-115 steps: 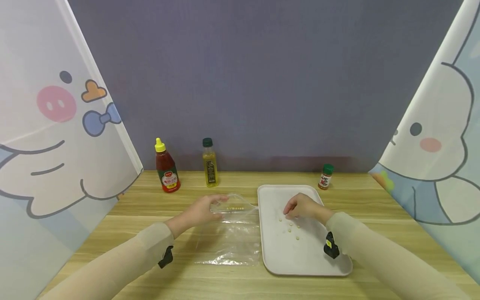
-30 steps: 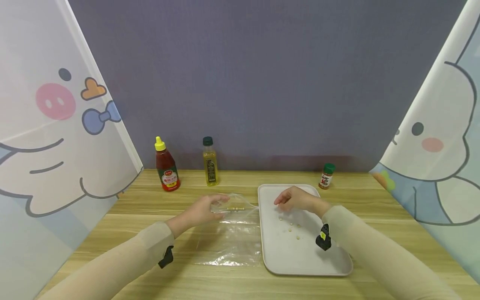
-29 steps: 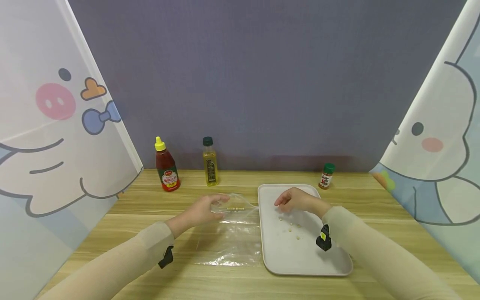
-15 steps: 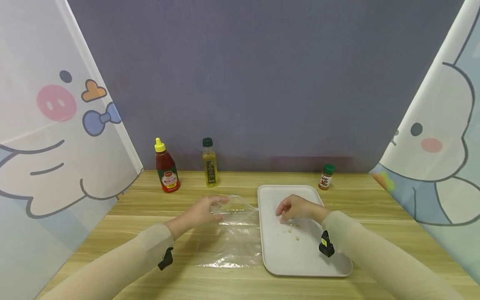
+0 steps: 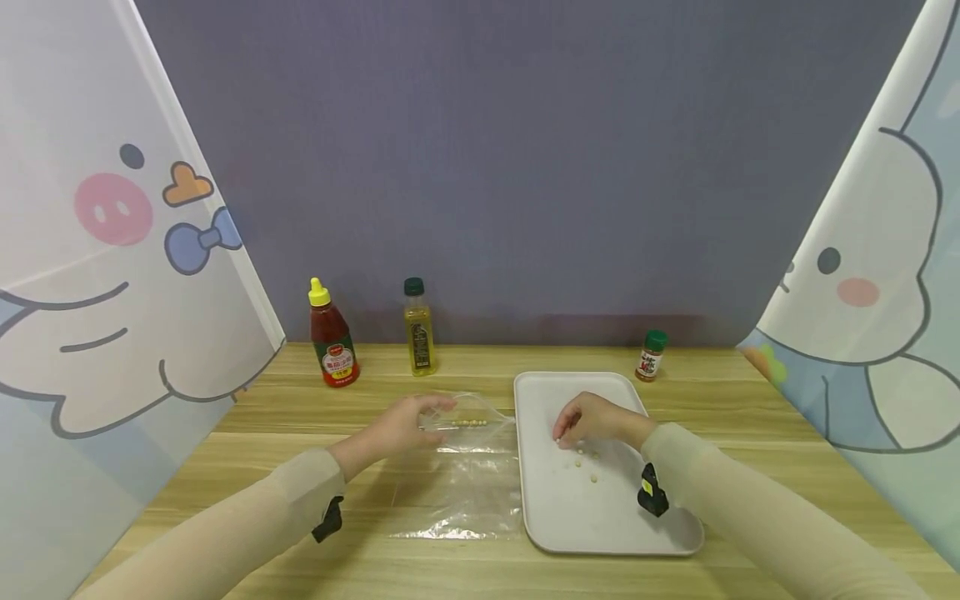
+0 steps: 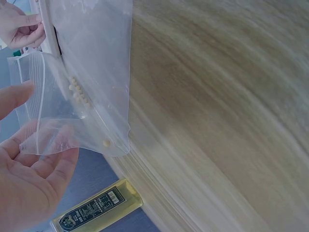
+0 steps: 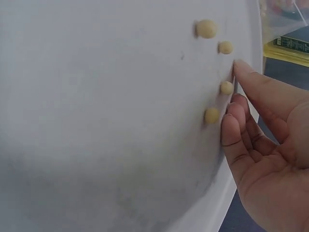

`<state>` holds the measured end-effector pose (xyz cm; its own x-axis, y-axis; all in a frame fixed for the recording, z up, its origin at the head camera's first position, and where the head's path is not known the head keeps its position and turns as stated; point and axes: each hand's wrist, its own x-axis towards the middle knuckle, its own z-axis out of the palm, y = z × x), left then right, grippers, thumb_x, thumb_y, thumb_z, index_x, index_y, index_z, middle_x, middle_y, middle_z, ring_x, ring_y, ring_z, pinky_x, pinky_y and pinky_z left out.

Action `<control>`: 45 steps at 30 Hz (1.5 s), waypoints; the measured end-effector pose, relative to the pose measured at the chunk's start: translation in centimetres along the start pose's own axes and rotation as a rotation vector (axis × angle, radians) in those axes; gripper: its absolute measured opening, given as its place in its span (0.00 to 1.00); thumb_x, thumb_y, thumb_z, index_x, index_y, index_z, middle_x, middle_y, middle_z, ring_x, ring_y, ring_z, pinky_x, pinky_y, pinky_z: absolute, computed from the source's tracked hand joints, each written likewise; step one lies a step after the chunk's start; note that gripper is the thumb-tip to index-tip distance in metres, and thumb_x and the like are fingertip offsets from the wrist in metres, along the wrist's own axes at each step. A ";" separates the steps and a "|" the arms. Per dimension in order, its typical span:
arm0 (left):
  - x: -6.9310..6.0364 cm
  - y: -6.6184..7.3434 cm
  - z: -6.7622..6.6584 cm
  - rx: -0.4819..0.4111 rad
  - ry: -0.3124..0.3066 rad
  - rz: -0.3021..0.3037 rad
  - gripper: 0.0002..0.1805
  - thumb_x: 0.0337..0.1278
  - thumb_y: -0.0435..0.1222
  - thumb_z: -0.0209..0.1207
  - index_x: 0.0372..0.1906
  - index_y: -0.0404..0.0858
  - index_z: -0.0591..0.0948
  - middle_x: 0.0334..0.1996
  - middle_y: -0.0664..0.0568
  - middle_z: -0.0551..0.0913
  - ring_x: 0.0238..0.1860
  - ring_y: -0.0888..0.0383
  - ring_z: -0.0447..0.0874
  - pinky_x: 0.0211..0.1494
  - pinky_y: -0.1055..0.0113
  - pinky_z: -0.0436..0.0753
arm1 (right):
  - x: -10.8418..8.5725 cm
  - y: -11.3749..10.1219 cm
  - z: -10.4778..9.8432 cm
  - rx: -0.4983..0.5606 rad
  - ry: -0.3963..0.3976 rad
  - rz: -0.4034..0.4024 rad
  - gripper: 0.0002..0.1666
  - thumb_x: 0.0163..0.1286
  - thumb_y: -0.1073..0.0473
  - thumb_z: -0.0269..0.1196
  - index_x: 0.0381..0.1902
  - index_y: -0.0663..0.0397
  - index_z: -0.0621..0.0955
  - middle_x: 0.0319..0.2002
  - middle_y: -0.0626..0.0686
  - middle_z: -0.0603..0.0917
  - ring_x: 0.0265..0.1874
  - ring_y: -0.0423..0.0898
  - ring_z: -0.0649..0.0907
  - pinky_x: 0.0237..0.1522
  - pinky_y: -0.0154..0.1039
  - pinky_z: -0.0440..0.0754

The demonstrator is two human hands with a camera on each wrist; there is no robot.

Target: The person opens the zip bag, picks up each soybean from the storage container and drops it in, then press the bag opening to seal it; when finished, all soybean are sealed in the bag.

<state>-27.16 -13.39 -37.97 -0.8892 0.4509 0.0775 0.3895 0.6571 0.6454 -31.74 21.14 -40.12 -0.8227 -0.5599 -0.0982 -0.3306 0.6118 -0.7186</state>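
Note:
My left hand [image 5: 402, 423] holds the mouth of a clear zip bag [image 5: 461, 492] apart, with thumb and fingers spread. In the left wrist view the fingers lie against the bag's side, and several small pale yellow soybeans [image 6: 78, 93] rest inside it. Over the white tray [image 5: 592, 521] my right hand [image 5: 592, 419] reaches down, its fingertips at one soybean [image 5: 558, 440]. A gap shows between the fingertips in the right wrist view. More soybeans [image 7: 206, 29] lie loose on the tray beside the fingers.
A ketchup bottle [image 5: 334, 346] and an oil bottle [image 5: 419, 333] stand behind the bag. A small green-capped seasoning jar [image 5: 650, 358] stands behind the tray's right corner. A grey partition [image 5: 480, 167] closes off the back of the wooden table [image 5: 300, 550].
My right hand first shifted left above the tray, then came down to a soybean on it. The left hand and the bag have stayed in place.

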 end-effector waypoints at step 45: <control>0.4 -0.2 0.0 0.019 -0.016 0.043 0.32 0.50 0.30 0.67 0.63 0.36 0.74 0.60 0.40 0.77 0.58 0.40 0.76 0.58 0.47 0.80 | 5.5 -12.2 4.1 0.209 0.128 0.011 0.10 0.61 0.65 0.68 0.38 0.67 0.85 0.31 0.56 0.89 0.30 0.52 0.86 0.37 0.49 0.87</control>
<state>-27.55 -13.35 -38.04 -0.8679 0.4881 0.0927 0.4316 0.6483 0.6273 -30.32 8.25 -34.73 -0.8820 -0.4704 -0.0280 -0.2297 0.4809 -0.8461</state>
